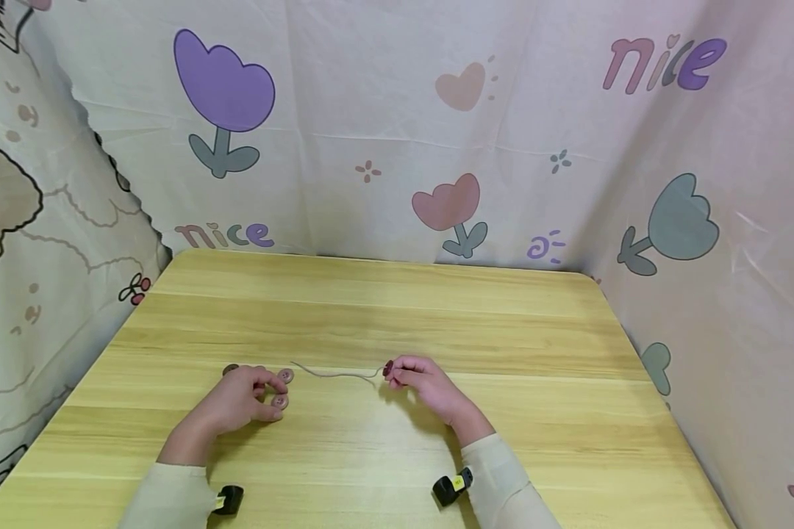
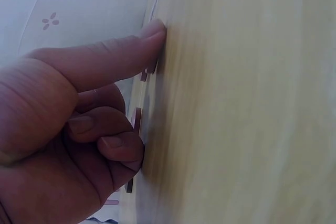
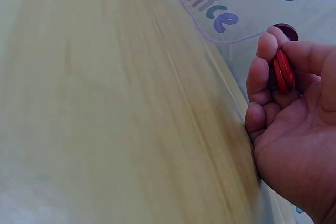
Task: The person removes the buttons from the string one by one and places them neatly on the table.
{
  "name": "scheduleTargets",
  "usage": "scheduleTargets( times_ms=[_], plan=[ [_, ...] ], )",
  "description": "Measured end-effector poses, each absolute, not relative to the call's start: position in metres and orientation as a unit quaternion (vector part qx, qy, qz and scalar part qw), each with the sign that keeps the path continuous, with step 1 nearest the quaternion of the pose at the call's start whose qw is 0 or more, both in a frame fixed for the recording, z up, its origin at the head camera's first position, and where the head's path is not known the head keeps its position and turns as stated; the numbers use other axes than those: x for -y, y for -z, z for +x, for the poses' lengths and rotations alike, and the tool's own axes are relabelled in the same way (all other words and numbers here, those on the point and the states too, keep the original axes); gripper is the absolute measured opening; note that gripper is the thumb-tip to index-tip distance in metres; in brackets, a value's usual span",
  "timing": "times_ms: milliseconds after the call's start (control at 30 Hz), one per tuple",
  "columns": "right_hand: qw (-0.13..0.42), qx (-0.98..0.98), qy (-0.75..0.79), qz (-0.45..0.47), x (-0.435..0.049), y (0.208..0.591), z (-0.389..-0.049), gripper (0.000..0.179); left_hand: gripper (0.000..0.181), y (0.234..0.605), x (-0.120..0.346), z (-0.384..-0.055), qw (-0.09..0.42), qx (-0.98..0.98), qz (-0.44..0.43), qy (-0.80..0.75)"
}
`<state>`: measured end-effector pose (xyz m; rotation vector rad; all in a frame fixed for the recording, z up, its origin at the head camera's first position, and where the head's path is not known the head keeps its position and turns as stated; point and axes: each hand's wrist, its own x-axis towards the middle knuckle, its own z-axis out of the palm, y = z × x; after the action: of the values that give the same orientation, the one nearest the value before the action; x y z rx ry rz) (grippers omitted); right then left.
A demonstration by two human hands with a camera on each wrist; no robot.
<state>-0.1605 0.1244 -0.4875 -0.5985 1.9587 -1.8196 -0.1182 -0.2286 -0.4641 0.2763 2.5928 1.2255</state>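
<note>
In the head view my right hand (image 1: 423, 382) pinches dark red buttons (image 1: 387, 368) at its fingertips. The right wrist view shows bright red buttons (image 3: 284, 72) between thumb and fingers, with a darker button (image 3: 287, 31) just above. From there a thin pale cord (image 1: 337, 375) trails leftward. My left hand (image 1: 241, 397) is low over the table, thumb and index finger on either side of a flat brownish-pink button (image 1: 279, 402). A similar button (image 1: 286, 375) lies just beyond its index finger. Past its knuckles is a dark button (image 1: 230, 369), partly hidden.
Both hands work over a light wooden table (image 1: 397, 316). A printed cloth (image 1: 370, 88) hangs behind it and along both sides. Black devices (image 1: 230, 500) are strapped at the wrists, the right one (image 1: 451, 488) above the tabletop.
</note>
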Motion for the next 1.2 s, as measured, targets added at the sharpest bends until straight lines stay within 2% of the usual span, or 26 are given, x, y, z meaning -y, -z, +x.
scheduleTargets(
  times_ms=[267, 433, 700, 933, 1200],
  plan=[
    [0.203, -0.704, 0.646, -0.213, -0.125, 0.486, -0.159, 0.025, 0.03, 0.462, 0.226, -0.117, 0.141, -0.885, 0.088, -0.434],
    [0.201, -0.704, 0.648, -0.21, -0.126, 0.487, -0.159, 0.024, 0.027, 0.456, 0.22, -0.119, 0.129, -0.892, 0.079, -0.425],
    [0.203, -0.706, 0.646, -0.208, -0.126, 0.488, -0.16, 0.026, 0.038, 0.448, 0.207, -0.126, 0.113, -0.904, 0.077, -0.406],
    [0.201, -0.706, 0.644, -0.215, -0.126, 0.488, -0.16, 0.026, 0.04, 0.443, 0.193, -0.131, 0.133, -0.876, 0.084, -0.456],
    [0.204, -0.705, 0.646, -0.21, -0.125, 0.486, -0.16, 0.026, 0.038, 0.443, 0.177, -0.136, 0.096, -0.902, 0.123, -0.402]
  ],
)
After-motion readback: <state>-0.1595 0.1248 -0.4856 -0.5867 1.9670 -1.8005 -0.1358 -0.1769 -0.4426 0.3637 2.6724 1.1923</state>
